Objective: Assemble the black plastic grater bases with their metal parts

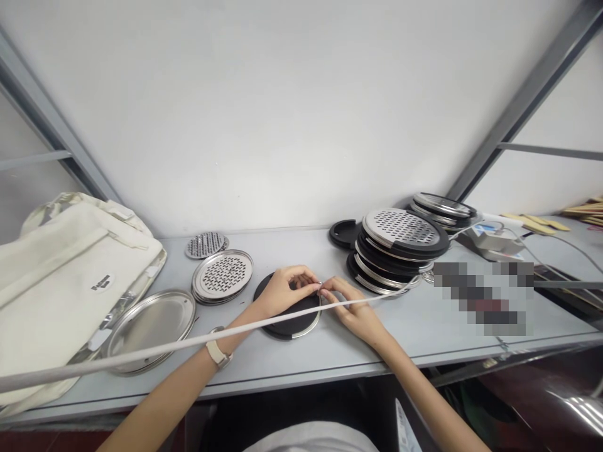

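A plain white wall point(273, 113) rises behind a long pale grey table point(330, 355), with slanting grey metal posts at both sides. At the far left a cream cloth bag point(61, 257) lies on the tabletop, bearing a small round label. Just beside it, partly covered by it, is a smooth round metal plate point(153, 323). Next comes a low stack of metal grater discs point(223, 274), with a smaller grater plate point(202, 243) just behind. A pale cable point(94, 365) runs across the view in front of both arms. Near the middle, a black disc point(285, 321) with a silvery edge lies flat on the table, partly under the left hand point(285, 292), whose wrist wears a light-strapped watch point(218, 353). The left thumb and forefinger are pinched on a small piece point(320, 286) above the disc's right side; the right hand point(353, 307) meets them there, its fingertips pinching the same piece, too tiny to make out. Farther right, a notched black ring point(343, 233) lies beside a tall stack of discs point(384, 267) topped by a perforated plate; another stack point(445, 204) stands behind it. Beyond are a pixelated patch, a pale box point(490, 240) and yellow pieces point(532, 224).
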Motion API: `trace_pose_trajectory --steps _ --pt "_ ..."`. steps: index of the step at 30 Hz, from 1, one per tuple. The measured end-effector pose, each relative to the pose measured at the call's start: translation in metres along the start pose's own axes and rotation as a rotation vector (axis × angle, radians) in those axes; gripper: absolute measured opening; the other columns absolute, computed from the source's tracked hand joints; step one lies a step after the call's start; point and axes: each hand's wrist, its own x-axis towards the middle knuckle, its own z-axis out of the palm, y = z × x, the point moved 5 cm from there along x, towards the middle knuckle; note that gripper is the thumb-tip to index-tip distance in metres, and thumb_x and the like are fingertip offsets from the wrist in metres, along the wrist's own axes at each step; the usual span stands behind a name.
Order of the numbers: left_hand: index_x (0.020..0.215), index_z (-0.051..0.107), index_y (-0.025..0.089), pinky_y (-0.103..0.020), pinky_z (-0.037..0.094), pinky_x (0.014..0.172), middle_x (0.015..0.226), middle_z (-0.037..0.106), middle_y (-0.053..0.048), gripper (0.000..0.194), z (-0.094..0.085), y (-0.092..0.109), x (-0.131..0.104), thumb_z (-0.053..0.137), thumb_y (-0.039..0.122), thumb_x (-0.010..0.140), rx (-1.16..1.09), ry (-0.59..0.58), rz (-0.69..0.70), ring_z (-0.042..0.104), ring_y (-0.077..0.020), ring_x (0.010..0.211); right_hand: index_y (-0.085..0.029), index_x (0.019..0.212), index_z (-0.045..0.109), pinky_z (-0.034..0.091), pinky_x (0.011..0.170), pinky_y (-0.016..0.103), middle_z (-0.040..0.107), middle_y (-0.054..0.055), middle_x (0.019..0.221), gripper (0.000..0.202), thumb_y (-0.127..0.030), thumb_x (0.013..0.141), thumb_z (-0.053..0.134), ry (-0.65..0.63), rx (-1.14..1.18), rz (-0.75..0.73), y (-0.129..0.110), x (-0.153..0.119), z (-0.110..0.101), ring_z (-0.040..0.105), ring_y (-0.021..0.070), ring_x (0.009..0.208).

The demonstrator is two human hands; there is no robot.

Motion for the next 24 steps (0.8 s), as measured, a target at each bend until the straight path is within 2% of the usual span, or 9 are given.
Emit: trace_pose_trajectory --steps 3,5,8,11,16,20,24 --pt "0.086 0.061 0.018 -0.024 0.040 0.063 0.079 0.061 0.000 0.021 -0.004 0.000 -0.002 0.056 0.038 0.085 0.137 -0.004 0.010 0.052 -0.0116 0.069 -0.021 0.080 0.048 0.038 0.066 0.026 0.051 0.000 0.072 0.023 -0.031 0.095 0.035 -0.023 -0.036 0.097 0.010 -0.002 0.002 0.048 0.0141 0.066" --pt "0.082 0.056 0.019 -0.025 0.040 0.064 0.080 0.058 0.000 0.024 -0.006 0.000 -0.004 0.059 0.043 0.082 0.288 -0.056 0.029 0.052 -0.0128 0.070 -0.021 0.076 0.045 0.035 0.060 0.026 0.048 -0.002 0.066 0.025 -0.032 0.095 0.033 -0.037 -0.067 0.156 0.018 -0.003 0.005 0.044 0.0136 0.060" --pt "0.079 0.050 0.020 -0.027 0.037 0.062 0.078 0.056 0.001 0.030 -0.006 -0.001 -0.008 0.057 0.049 0.082 0.516 -0.153 0.024 0.051 -0.0144 0.068 -0.022 0.069 0.041 0.031 0.056 0.027 0.045 -0.002 0.060 0.028 -0.033 0.094 0.032 -0.052 -0.127 0.195 0.027 -0.002 0.008 0.041 0.0136 0.056" --pt "0.079 0.050 0.020 -0.028 0.037 0.063 0.079 0.057 0.000 0.030 -0.004 -0.001 -0.009 0.048 0.049 0.087 0.663 -0.201 0.051 0.052 -0.0161 0.070 -0.021 0.066 0.042 0.030 0.055 0.027 0.047 -0.002 0.059 0.031 -0.032 0.093 0.033 -0.066 -0.173 0.201 0.029 0.003 0.012 0.041 0.0136 0.055" --pt "0.085 0.056 0.021 -0.029 0.039 0.068 0.084 0.057 -0.002 0.027 0.002 0.000 -0.008 0.041 0.042 0.092 0.714 -0.259 0.142 0.055 -0.0161 0.074 -0.020 0.063 0.046 0.030 0.054 0.026 0.050 -0.001 0.057 0.033 -0.033 0.092 0.035 -0.160 -0.235 0.203 0.026 0.013 0.017 0.043 0.0130 0.054" --pt "0.093 0.058 0.022 -0.028 0.040 0.068 0.088 0.055 -0.003 0.024 0.002 -0.002 -0.008 0.042 0.039 0.092 0.697 -0.256 0.168 0.055 -0.0158 0.074 -0.020 0.062 0.047 0.030 0.053 0.026 0.049 -0.001 0.056 0.035 -0.035 0.092 0.035 -0.166 -0.231 0.203 0.024 0.013 0.015 0.044 0.0137 0.054" --pt "0.091 0.055 0.021 -0.028 0.041 0.067 0.089 0.052 -0.003 0.020 0.002 -0.001 -0.009 0.043 0.036 0.091 0.657 -0.230 0.179 0.053 -0.0160 0.074 -0.021 0.065 0.049 0.032 0.054 0.027 0.051 -0.001 0.059 0.035 -0.035 0.093 0.034 -0.152 -0.212 0.161 0.024 0.009 0.013 0.044 0.0140 0.054"
